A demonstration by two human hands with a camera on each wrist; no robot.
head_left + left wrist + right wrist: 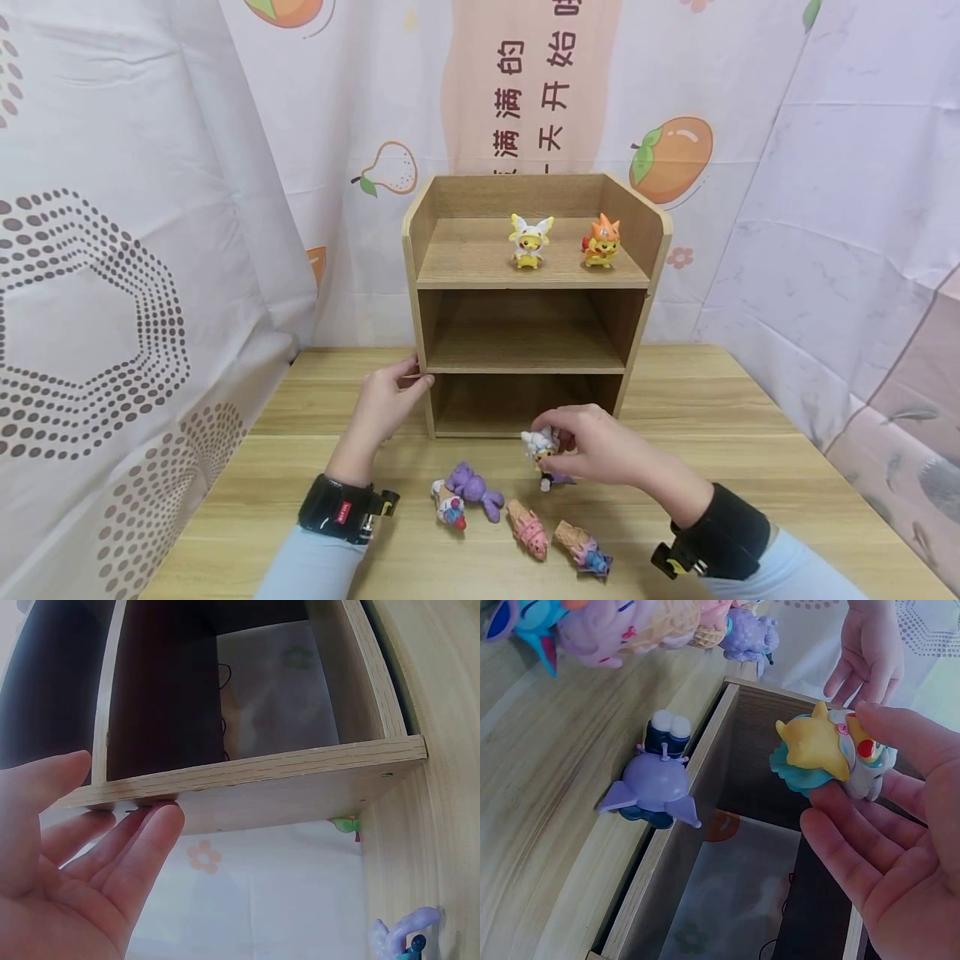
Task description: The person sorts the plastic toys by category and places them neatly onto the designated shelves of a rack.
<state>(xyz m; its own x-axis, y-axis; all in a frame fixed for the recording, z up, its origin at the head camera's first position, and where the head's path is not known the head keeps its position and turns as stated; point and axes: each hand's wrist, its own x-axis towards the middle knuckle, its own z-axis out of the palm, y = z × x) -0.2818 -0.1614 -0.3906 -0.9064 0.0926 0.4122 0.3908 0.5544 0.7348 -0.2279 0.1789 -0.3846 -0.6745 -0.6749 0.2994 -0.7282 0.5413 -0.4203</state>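
A small wooden shelf (525, 368) stands on the table. My left hand (386, 400) holds its left side panel, fingers on the outer face and thumb at the front edge, as the left wrist view (97, 855) shows closely. Low in front of the shelf's right half, my right hand (592, 442) pinches a toy figurine (542, 446) with a white hood and yellow face. In the right wrist view this figurine (817, 750) shows yellow, white and teal parts between thumb and fingers. Just below it, a purple figurine (656, 784) with white feet is on the table.
On the top board are a white-and-yellow figurine (528, 242) and an orange-hooded figurine (601, 242). Nearer on the table lie a purple figurine (472, 490), a white-topped cone figurine (450, 507), a pink cone figurine (528, 530) and a blue-purple cone figurine (583, 550). Printed curtains hang behind.
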